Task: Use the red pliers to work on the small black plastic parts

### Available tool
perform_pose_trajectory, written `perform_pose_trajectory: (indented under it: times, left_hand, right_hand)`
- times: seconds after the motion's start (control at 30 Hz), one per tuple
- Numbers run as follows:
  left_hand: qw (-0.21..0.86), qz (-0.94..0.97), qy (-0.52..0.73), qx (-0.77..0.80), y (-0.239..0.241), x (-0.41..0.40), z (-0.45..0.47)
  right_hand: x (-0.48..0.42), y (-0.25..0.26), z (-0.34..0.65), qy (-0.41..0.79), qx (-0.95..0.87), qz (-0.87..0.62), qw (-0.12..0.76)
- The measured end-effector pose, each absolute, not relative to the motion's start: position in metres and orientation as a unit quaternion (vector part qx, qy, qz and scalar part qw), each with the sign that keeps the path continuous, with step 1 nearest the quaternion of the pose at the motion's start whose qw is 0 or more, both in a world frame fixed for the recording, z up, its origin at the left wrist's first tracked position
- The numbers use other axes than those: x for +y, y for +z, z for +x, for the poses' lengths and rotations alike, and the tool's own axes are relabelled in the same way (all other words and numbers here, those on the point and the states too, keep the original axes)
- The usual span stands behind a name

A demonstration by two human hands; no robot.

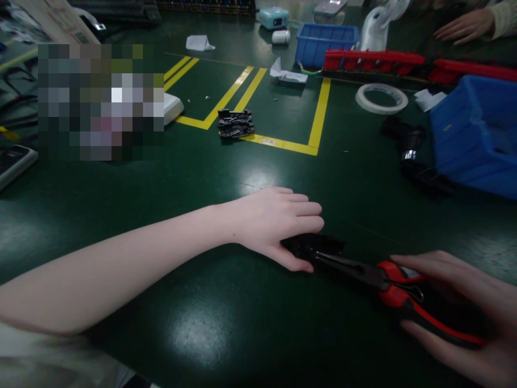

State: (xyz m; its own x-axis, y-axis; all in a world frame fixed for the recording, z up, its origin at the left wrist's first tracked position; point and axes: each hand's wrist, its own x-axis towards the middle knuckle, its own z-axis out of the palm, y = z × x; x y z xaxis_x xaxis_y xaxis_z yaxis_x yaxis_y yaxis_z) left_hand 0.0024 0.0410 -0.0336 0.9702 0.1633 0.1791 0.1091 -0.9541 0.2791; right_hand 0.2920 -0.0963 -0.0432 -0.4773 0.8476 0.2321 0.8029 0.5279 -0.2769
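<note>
My right hand (456,307) is wrapped round the red and black handles of a pair of long-nose pliers (388,283). The pliers' narrow jaws reach left to a small black part (319,245) on the green table and touch it; whether they grip it I cannot tell. My left hand (278,223) holds this black part between thumb and curled fingers, which hide its left end. Farther back, a black part with metal pins (236,124) lies at the yellow tape lines.
On the right are a blue bin (476,134), a black tool with a silver band (410,155) and a tape roll (382,98). Red strips (375,58) and another blue bin (327,43) stand behind. A person's hand (466,27) rests at the far right.
</note>
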Motion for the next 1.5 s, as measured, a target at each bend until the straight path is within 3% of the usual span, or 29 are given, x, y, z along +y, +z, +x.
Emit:
perform_pose_trajectory:
  times: [1.5]
  left_hand:
    - [0.135, 0.984, 0.096, 0.072, -0.0342, 0.0410, 0.0026]
  right_hand:
    - [-0.0942, -0.0434, 0.2894, 0.038, -0.870, -0.463, 0.168]
